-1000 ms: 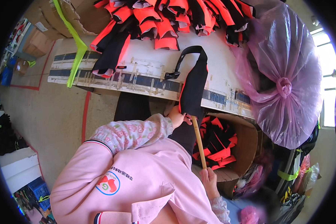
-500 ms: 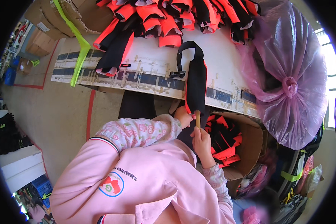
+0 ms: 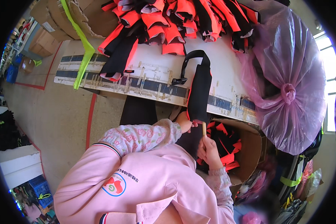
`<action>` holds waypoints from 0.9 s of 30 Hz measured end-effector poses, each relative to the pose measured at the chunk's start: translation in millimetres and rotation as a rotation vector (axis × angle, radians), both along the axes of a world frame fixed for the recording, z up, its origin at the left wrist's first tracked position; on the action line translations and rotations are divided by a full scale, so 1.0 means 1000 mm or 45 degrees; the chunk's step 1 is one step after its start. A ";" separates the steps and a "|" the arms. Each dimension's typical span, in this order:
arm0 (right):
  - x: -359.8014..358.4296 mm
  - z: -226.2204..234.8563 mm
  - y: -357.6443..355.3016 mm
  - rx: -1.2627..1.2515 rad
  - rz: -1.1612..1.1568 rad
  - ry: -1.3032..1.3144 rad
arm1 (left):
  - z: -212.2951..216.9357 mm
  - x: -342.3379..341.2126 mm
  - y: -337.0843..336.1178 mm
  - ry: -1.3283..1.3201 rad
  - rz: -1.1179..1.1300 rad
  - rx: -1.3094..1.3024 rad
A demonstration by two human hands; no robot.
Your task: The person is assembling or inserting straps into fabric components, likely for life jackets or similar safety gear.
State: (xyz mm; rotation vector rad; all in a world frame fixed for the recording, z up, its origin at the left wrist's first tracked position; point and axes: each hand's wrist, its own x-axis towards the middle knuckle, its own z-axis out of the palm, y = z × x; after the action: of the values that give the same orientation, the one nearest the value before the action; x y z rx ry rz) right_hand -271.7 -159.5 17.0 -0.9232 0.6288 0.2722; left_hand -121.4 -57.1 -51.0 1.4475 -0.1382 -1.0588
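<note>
A black fabric sleeve with orange edges [image 3: 199, 91] lies over the table's front edge, its near end hanging toward me. From its far end loops a black strap [image 3: 193, 54] with a black buckle [image 3: 179, 81]. My left hand [image 3: 184, 122] is closed on the left side of the sleeve's near end. In my right hand [image 3: 210, 150], fingers wrapped round it, is a slim wooden stick [image 3: 204, 129]. The stick points up at the sleeve's near end; whether its tip sits inside I cannot tell.
Orange-and-black sleeves [image 3: 168, 31] are heaped on the white table [image 3: 226, 71]. A cardboard box [image 3: 250, 149] by my right arm holds more. A tied pink plastic bag [image 3: 287, 71] bulges at the table's right. One neon-yellow strip [image 3: 86, 52] hangs over the left edge.
My right hand has moved down and right with the stick, which now reaches less far over the sleeve's near end. The whole view has shifted slightly.
</note>
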 end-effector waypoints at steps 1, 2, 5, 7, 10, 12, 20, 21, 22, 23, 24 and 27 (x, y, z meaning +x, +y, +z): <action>-0.009 0.007 -0.004 -0.001 0.002 0.001 | 0.001 0.000 -0.001 0.006 0.018 -0.014; -0.019 0.014 -0.006 -0.363 0.133 0.107 | 0.003 0.000 -0.001 0.013 0.034 -0.026; -0.036 0.015 -0.013 -0.916 0.296 0.213 | 0.012 0.001 0.000 0.046 0.025 0.041; -0.030 0.018 -0.011 -1.172 0.321 0.177 | 0.024 0.003 -0.001 0.036 0.001 0.097; 0.009 0.000 -0.006 -1.198 0.226 0.000 | -0.022 -0.007 -0.002 -0.103 0.024 0.098; 0.037 0.004 -0.003 -0.913 0.266 0.101 | -0.034 -0.008 -0.004 -0.236 0.032 0.041; 0.016 0.028 0.012 -0.567 0.054 0.011 | 0.005 -0.007 -0.006 0.123 0.287 -0.118; 0.004 0.036 0.017 -0.450 0.027 0.048 | 0.003 -0.007 -0.006 0.124 0.276 -0.111; -0.007 0.044 0.022 -0.335 0.008 0.083 | 0.001 -0.004 -0.006 0.121 0.320 -0.166; -0.019 0.052 0.028 -0.331 -0.001 0.086 | -0.002 -0.003 -0.007 0.117 0.359 -0.219; -0.031 0.058 0.036 -0.168 -0.119 0.134 | -0.004 -0.004 -0.008 0.120 0.351 -0.213; -0.042 0.059 0.047 0.004 -0.250 0.192 | -0.004 -0.006 -0.009 0.129 0.338 -0.141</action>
State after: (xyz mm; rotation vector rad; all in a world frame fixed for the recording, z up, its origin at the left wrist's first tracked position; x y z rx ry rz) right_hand -313.6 -112.6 75.6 -0.8358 0.8523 0.1677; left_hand -127.0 -66.4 -54.5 1.2698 0.0660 -0.8898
